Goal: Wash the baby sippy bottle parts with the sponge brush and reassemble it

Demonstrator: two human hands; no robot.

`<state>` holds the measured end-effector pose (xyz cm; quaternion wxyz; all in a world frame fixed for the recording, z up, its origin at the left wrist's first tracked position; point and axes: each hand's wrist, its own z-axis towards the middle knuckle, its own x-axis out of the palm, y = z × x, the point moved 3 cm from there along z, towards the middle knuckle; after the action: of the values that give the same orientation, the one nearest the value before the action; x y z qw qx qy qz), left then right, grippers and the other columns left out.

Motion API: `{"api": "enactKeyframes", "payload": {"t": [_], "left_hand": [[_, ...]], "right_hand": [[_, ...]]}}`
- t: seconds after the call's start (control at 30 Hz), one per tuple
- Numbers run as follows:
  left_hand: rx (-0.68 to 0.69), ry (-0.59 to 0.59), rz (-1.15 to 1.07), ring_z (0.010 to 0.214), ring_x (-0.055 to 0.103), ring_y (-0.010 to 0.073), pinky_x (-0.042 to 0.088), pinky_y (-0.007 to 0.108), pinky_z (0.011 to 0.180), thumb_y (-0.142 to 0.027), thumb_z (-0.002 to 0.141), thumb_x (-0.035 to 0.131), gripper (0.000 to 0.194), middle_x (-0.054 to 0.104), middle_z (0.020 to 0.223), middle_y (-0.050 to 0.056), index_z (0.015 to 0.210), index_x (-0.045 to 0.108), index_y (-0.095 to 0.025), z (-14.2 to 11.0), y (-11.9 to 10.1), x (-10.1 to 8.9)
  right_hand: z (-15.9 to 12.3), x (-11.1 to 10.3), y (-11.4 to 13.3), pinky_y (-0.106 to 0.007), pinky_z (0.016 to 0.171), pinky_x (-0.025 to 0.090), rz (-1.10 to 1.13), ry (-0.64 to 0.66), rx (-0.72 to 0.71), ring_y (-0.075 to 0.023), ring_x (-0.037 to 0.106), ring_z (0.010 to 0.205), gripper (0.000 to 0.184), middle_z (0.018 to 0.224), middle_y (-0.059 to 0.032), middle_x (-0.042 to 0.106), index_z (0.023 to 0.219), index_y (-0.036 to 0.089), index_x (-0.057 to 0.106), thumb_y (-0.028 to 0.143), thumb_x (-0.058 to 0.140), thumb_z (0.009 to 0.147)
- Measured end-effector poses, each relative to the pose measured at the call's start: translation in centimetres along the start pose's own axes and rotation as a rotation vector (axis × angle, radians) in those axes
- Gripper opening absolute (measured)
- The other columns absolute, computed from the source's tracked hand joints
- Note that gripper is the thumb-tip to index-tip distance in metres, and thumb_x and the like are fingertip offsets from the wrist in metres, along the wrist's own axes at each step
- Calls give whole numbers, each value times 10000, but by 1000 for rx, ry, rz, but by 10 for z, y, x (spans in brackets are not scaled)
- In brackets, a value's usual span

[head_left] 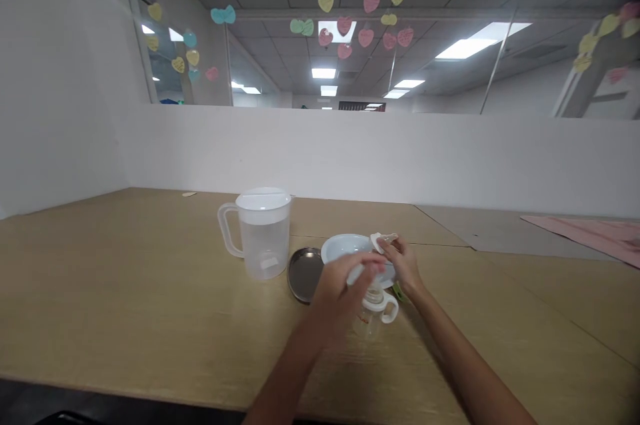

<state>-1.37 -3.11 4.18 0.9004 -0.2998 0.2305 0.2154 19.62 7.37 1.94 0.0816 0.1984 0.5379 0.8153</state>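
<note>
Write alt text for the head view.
A person's right hand holds a small white part by a pale bowl; the blurred left hand is near a clear, handled bottle. A dark metal dish and a translucent pitcher stand to the left on the wood-toned table.

Smooth plastic bottle handle point(395, 309)

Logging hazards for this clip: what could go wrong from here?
1. The left hand, blurred, overlaps the top of the clear bottle in view; contact can't be told, but a bump might tip it.
2. The right hand seems to pinch the small white piece by its fingertips near the white bowl; a slip could drop it in or beside the bowl.
</note>
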Motion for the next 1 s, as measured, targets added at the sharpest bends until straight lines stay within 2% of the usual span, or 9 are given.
{"api": "enactKeyframes", "payload": {"t": [0.13, 0.23, 0.37, 0.47, 0.6, 0.67, 0.8, 0.93, 1.0], "left_hand": [[8, 123, -92, 955, 608, 197, 477, 363, 898, -260, 893, 457, 200, 681, 991, 29, 923, 650, -217, 72, 9, 16], [5, 149, -22, 968, 608, 207, 472, 377, 891, -200, 831, 516, 130, 678, 978, 46, 868, 640, -199, 92, 28, 40], [-73, 64, -36, 949, 617, 192, 476, 352, 865, -207, 807, 559, 150, 674, 978, 44, 952, 595, -190, 81, 52, 57], [-67, 120, 61, 924, 623, 214, 467, 371, 849, -263, 815, 575, 174, 684, 936, 44, 966, 595, -179, 71, 59, 59], [-26, 191, 231, 904, 625, 223, 437, 387, 887, -303, 876, 495, 186, 698, 868, 46, 904, 631, -181, 66, 61, 58], [-17, 138, 255, 939, 617, 222, 429, 384, 912, -313, 885, 481, 227, 696, 928, 55, 1005, 620, -180, 65, 61, 58], [94, -7, 293, 1082, 566, 240, 411, 393, 966, -351, 877, 497, 446, 623, 1172, 107, 1280, 461, -163, 63, 58, 58], [235, -12, 283, 1136, 544, 235, 421, 368, 978, -416, 886, 484, 493, 577, 1254, 109, 1319, 422, -189, 60, 51, 63], [242, -32, 284, 1134, 546, 233, 426, 362, 977, -411, 890, 483, 484, 579, 1248, 115, 1314, 432, -182, 59, 52, 65]], "right_hand": [[2, 4, -2, -302, 594, 532, 110, 28, 43, -151, 593, 577, 371, 670, 14, 617, 737, 189, 623, 502, 754, 587], [3, 8, -4, -281, 550, 521, 103, 82, 58, -149, 587, 552, 376, 604, 32, 575, 746, 191, 620, 509, 750, 593], [-2, 13, 0, -284, 562, 532, 104, 111, 52, -144, 598, 575, 411, 684, 21, 596, 783, 181, 613, 519, 748, 593], [-6, 15, 4, -295, 589, 542, 64, 125, 25, -142, 594, 609, 429, 737, 7, 608, 773, 175, 609, 536, 745, 585], [-4, 13, 4, -312, 623, 536, -46, 147, -19, -174, 603, 690, 462, 757, -21, 635, 780, 177, 602, 578, 721, 585], [-2, 11, 4, -321, 682, 526, -139, 127, -67, -184, 610, 735, 463, 784, -34, 654, 795, 180, 603, 562, 737, 570], [-4, 13, 4, -337, 742, 503, -295, 170, -144, -181, 614, 743, 459, 876, -51, 672, 831, 184, 622, 474, 794, 521], [-12, 19, 10, -355, 807, 492, -296, 251, -226, -209, 626, 836, 374, 883, -57, 686, 766, 186, 654, 431, 800, 524], [-15, 20, 13, -369, 843, 485, -258, 256, -236, -224, 634, 870, 341, 892, -68, 700, 738, 184, 670, 398, 813, 515]]}}
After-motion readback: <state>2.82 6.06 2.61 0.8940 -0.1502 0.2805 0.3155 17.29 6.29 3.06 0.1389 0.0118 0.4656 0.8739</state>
